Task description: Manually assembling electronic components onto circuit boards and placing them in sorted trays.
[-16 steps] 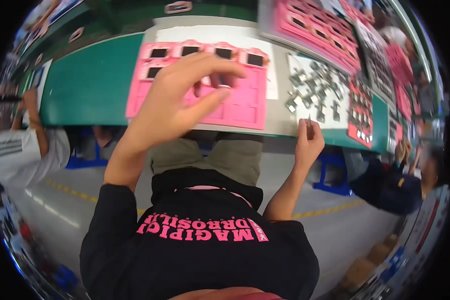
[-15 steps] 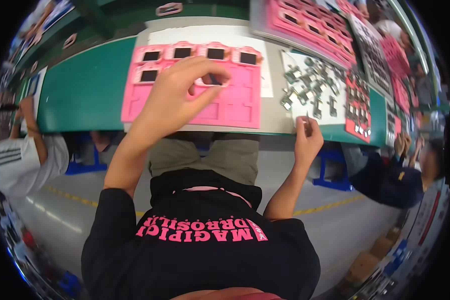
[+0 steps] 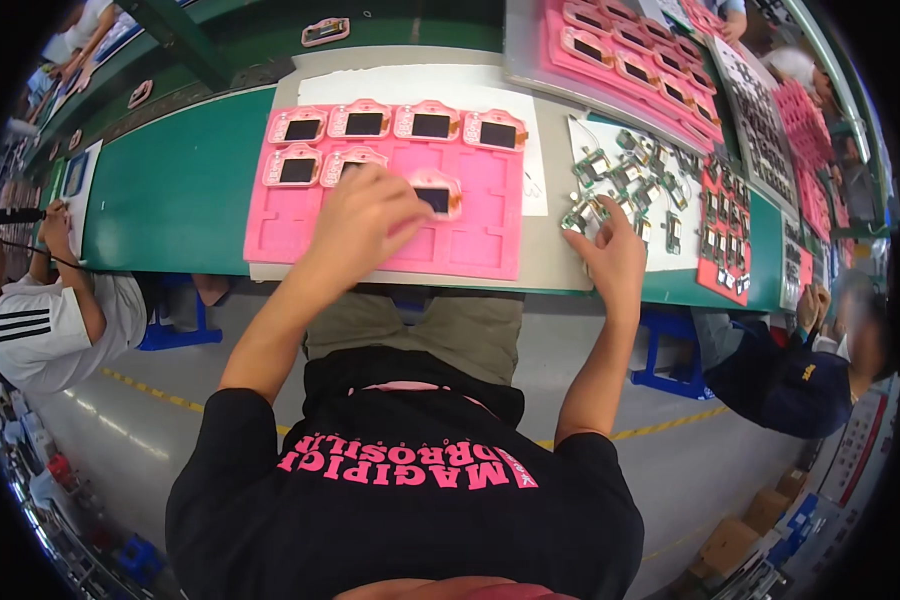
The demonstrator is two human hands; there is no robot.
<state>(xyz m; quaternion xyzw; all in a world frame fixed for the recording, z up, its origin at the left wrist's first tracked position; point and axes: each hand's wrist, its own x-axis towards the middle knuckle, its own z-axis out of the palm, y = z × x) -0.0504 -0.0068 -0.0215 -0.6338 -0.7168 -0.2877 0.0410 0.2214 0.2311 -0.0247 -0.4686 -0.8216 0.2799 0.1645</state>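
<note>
My left hand [image 3: 370, 215] pinches one edge of a pink-framed case with a dark screen [image 3: 438, 199], held tilted over the pink tray [image 3: 370, 247]. Similar pink cases [image 3: 430, 124] sit in the tray's far row, and two more lie in the second row, one partly hidden by my fingers. My right hand [image 3: 618, 250] is at the near left of a spread of small circuit boards [image 3: 625, 178] on a white sheet. Its thumb and index finger are apart, at the edges of one green board [image 3: 576, 216]; no board is lifted.
A red tray of parts [image 3: 722, 235] lies right of the boards. Stacked pink trays with more cases [image 3: 630, 65] stand at the far right. One loose case [image 3: 325, 32] rests beyond the green tabletop [image 3: 160, 185]. Co-workers sit at left [image 3: 60, 320] and right [image 3: 780, 385].
My left hand has lowered and turned, bringing the pink case it holds into clearer view. My right hand has moved up from the table's near edge to the circuit boards, its fingers spreading.
</note>
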